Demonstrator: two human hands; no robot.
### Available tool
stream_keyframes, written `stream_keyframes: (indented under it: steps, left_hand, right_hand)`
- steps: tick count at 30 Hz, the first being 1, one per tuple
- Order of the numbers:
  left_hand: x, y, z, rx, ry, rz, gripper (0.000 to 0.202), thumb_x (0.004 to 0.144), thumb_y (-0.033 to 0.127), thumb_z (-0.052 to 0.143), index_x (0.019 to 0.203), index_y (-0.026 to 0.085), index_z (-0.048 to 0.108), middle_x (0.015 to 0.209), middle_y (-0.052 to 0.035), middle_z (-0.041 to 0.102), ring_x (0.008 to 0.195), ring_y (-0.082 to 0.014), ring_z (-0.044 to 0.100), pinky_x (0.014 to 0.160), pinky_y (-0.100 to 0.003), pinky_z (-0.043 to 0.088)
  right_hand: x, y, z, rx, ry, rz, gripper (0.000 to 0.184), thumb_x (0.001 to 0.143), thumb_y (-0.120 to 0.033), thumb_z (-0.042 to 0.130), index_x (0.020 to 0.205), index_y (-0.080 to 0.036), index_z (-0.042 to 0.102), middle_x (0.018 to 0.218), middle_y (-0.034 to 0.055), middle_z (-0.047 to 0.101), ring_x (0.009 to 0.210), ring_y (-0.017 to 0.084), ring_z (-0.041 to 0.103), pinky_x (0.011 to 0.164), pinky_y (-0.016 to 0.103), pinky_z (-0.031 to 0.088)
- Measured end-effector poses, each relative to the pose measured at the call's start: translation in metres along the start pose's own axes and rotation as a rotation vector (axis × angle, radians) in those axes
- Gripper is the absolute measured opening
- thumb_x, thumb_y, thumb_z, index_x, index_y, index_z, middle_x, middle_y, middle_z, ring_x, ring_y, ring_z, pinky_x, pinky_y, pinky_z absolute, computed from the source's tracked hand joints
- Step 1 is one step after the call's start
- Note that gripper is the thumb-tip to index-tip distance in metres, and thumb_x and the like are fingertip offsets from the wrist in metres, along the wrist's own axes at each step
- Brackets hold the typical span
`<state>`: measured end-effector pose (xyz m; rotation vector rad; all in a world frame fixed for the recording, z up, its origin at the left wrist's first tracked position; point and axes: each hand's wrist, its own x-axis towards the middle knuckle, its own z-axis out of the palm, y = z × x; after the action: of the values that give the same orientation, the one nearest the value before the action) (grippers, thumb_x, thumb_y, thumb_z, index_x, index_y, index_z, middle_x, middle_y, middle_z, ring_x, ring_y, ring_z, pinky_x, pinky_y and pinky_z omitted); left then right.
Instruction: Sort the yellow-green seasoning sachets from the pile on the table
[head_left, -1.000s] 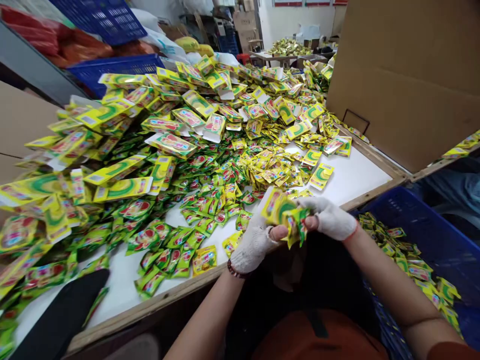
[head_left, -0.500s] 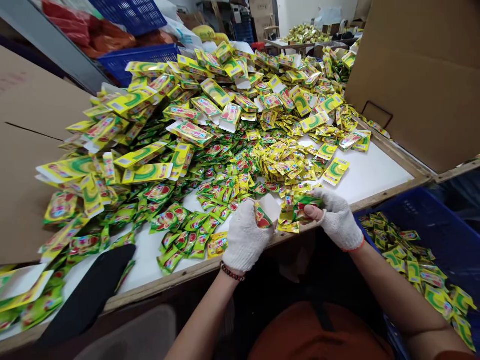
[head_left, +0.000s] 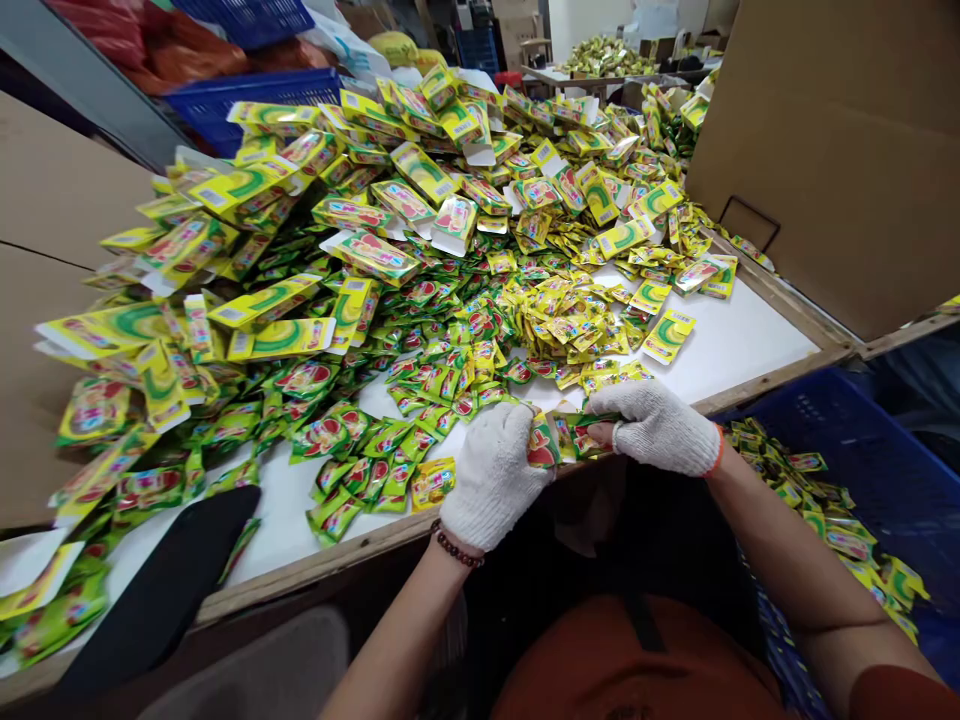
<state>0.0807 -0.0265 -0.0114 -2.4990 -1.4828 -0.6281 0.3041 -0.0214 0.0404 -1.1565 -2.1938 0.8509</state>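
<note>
My left hand [head_left: 501, 470], in a white knit glove, is closed around a small printed carton [head_left: 541, 440] near the table's front edge. My right hand [head_left: 652, 428], gloved with bare fingertips, pinches green candy packets [head_left: 581, 436] at the carton's open end. How far the packets sit inside the carton I cannot tell. Just beyond my hands lie loose yellow packets [head_left: 570, 315]. Green watermelon-print packets [head_left: 375, 470] are spread to the left of my left hand, with one yellow packet [head_left: 433, 484] close to its wrist.
Flat-sided yellow cartons [head_left: 375, 255] are heaped across the back and left of the white table [head_left: 757, 335]. A black phone-like object [head_left: 165, 590] lies at the front left. A blue crate [head_left: 862, 430] with filled packs stands at right, below a large cardboard box [head_left: 825, 150].
My right hand has moved left, bringing the packets up against the carton in my left hand. The carton has turned, and its white flap no longer shows. The view has shifted slightly.
</note>
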Motion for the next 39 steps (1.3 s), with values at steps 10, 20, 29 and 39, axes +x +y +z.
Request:
stream_keyframes:
  steps: [10,20,29,39]
  left_hand:
    - [0.002,0.012,0.003,-0.005,0.030,-0.020,0.027,0.073,0.029,0.064,0.096,0.017,0.054,0.084,-0.0093,0.062,0.080,-0.0272,0.061,0.070,-0.038,0.049]
    - [0.002,0.009,-0.001,0.017,0.084,-0.021,0.042,0.072,0.031,0.069,0.109,0.014,0.056,0.090,-0.0109,0.063,0.084,-0.0287,0.061,0.075,-0.039,0.050]
    - [0.001,0.007,0.002,-0.322,0.178,-0.128,0.050,0.081,0.034,0.065,0.126,0.016,0.052,0.110,-0.0138,0.064,0.105,-0.0302,0.061,0.093,-0.044,0.049]
    - [-0.010,-0.004,0.003,-1.240,0.257,-0.644,0.054,0.079,0.041,0.072,0.123,0.019,0.049,0.110,-0.0102,0.070,0.097,-0.0233,0.069,0.084,-0.037,0.057]
  right_hand:
    - [0.013,-0.012,0.034,-0.409,0.190,0.111,0.008,0.086,-0.018,0.056,0.083,-0.016,0.063,0.082,0.0067,0.064,0.076,0.018,0.055,0.070,0.028,0.038]
    - [0.005,-0.005,0.038,0.035,0.209,0.056,0.014,0.087,-0.017,0.054,0.084,-0.018,0.068,0.077,0.0017,0.066,0.070,0.014,0.061,0.064,0.024,0.046]
    - [0.016,-0.004,0.039,0.334,0.028,-0.070,0.031,0.089,-0.019,0.051,0.118,-0.017,0.064,0.082,0.0014,0.070,0.062,0.013,0.063,0.061,0.025,0.053]
    - [0.039,0.014,0.082,0.338,0.545,-0.186,0.024,0.083,-0.016,0.063,0.107,-0.021,0.061,0.106,0.0067,0.065,0.096,0.019,0.067,0.088,0.034,0.056]
